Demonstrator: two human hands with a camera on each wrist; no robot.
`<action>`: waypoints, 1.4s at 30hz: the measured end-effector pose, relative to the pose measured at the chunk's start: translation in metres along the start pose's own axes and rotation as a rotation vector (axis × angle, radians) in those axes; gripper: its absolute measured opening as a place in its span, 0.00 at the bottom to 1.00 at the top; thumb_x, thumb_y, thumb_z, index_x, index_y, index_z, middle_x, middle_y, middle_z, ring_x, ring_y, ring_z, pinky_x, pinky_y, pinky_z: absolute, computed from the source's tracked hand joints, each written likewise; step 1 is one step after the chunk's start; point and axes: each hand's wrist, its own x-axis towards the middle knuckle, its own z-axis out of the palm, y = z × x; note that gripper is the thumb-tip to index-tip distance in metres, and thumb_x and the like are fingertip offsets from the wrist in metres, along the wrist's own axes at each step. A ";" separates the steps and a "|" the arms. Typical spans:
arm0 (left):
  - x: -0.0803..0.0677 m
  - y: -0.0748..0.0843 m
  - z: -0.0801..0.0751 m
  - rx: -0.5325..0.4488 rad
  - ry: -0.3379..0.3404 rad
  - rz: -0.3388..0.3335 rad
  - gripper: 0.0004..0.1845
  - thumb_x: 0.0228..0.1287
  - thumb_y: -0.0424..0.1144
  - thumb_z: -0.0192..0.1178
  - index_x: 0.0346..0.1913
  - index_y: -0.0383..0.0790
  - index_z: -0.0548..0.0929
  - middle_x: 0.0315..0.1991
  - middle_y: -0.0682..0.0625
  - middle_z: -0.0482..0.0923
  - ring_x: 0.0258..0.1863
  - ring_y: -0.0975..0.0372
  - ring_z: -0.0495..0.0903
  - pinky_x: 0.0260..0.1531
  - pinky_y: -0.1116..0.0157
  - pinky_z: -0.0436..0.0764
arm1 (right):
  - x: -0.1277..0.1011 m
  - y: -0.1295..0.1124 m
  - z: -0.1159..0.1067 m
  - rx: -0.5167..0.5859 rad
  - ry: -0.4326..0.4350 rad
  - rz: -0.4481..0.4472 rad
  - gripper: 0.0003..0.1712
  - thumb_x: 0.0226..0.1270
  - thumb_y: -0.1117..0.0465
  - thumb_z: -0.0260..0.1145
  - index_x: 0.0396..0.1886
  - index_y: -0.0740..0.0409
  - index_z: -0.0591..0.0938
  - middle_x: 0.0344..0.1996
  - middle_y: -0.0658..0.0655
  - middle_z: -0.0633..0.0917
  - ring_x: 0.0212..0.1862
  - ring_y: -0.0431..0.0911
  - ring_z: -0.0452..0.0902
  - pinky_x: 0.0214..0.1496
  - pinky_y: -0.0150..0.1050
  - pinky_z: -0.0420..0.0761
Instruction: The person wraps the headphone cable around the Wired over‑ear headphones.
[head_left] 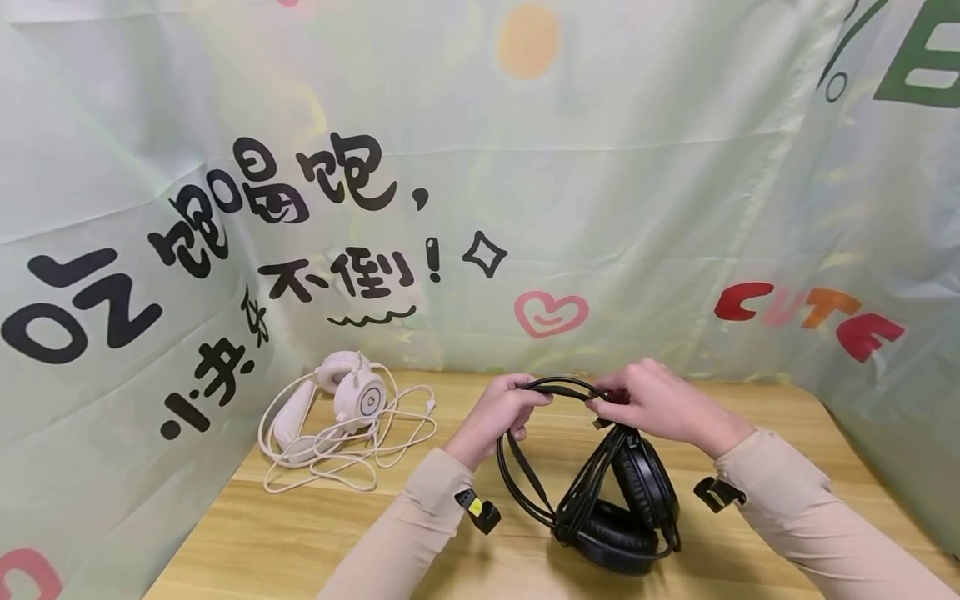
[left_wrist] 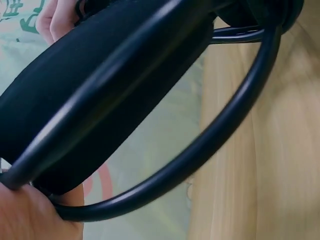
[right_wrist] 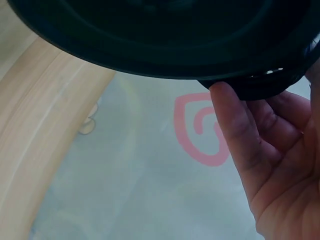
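A pair of black over-ear headphones (head_left: 647, 487) is held up over the wooden table, its ear cups hanging low and to the right. My left hand (head_left: 501, 412) grips the headband at its upper left. In the left wrist view, the headband's thin outer tubes (left_wrist: 227, 122) and wide inner strap (left_wrist: 130, 130) run from that hand. My right hand (head_left: 667, 402) pinches the upper right part of the headphones, above one ear cup. A bundle of black cable (head_left: 588, 487) stretches across the headband's opening. In the right wrist view, the thumb (right_wrist: 232, 125) presses a dark part beneath the round cup (right_wrist: 165, 55).
White headphones (head_left: 360, 400) with a loosely looped white cable (head_left: 330, 475) lie at the table's back left. Printed fabric (head_left: 465, 167) hangs behind and at both sides of the wooden table (head_left: 735, 517). Black wrist straps with small devices are on both sleeves.
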 end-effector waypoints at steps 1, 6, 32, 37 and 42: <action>0.002 0.000 0.000 0.012 0.000 -0.003 0.06 0.68 0.38 0.66 0.44 0.40 0.85 0.14 0.57 0.59 0.12 0.66 0.58 0.15 0.71 0.67 | 0.000 0.001 0.000 0.003 0.003 0.001 0.10 0.78 0.52 0.68 0.39 0.47 0.91 0.16 0.35 0.79 0.14 0.30 0.64 0.20 0.29 0.68; 0.011 -0.001 0.002 0.066 -0.007 -0.016 0.08 0.69 0.40 0.68 0.47 0.43 0.86 0.14 0.56 0.62 0.11 0.65 0.64 0.17 0.69 0.73 | -0.003 0.008 0.001 0.001 0.007 0.024 0.13 0.80 0.56 0.66 0.47 0.57 0.93 0.14 0.38 0.76 0.13 0.30 0.59 0.21 0.30 0.68; 0.025 -0.010 0.013 0.311 0.047 0.070 0.33 0.67 0.52 0.74 0.71 0.51 0.74 0.58 0.51 0.85 0.59 0.59 0.83 0.59 0.58 0.83 | -0.034 0.069 0.003 0.098 0.165 0.219 0.29 0.81 0.57 0.65 0.15 0.48 0.69 0.12 0.39 0.61 0.15 0.34 0.58 0.23 0.31 0.67; 0.018 -0.011 0.007 0.300 0.059 0.076 0.33 0.69 0.52 0.73 0.73 0.55 0.73 0.65 0.48 0.81 0.64 0.54 0.81 0.63 0.52 0.84 | -0.045 0.084 0.000 0.159 0.117 0.324 0.22 0.83 0.56 0.63 0.22 0.54 0.80 0.13 0.43 0.65 0.16 0.40 0.71 0.26 0.35 0.83; 0.009 -0.010 0.002 0.286 0.054 0.071 0.31 0.69 0.50 0.73 0.72 0.55 0.74 0.65 0.48 0.82 0.63 0.53 0.82 0.63 0.51 0.85 | -0.056 0.100 0.001 0.223 0.092 0.393 0.18 0.84 0.57 0.61 0.34 0.60 0.87 0.16 0.46 0.71 0.22 0.42 0.79 0.29 0.36 0.89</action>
